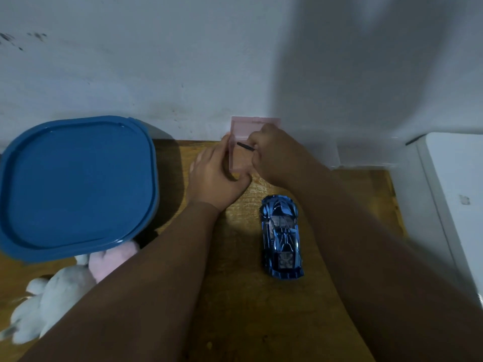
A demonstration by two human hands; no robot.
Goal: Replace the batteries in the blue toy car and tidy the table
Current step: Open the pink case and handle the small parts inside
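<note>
A shiny blue toy car (281, 237) stands on its wheels on the wooden table (243, 296), between my forearms. At the table's far edge sits a small translucent pink box (238, 158) with its lid (254, 126) raised against the wall. My left hand (217, 176) grips the box's left side. My right hand (277, 155) hovers over the open box and pinches a thin black tool (245, 146), probably a small screwdriver, pointing left. The box's contents are hidden.
A large blue plastic container lid (75, 186) covers the left of the table. Grey and pink plush toys (65, 288) lie below it at the near left. A white wall (209, 61) backs the table; a white appliance (454, 205) stands at the right.
</note>
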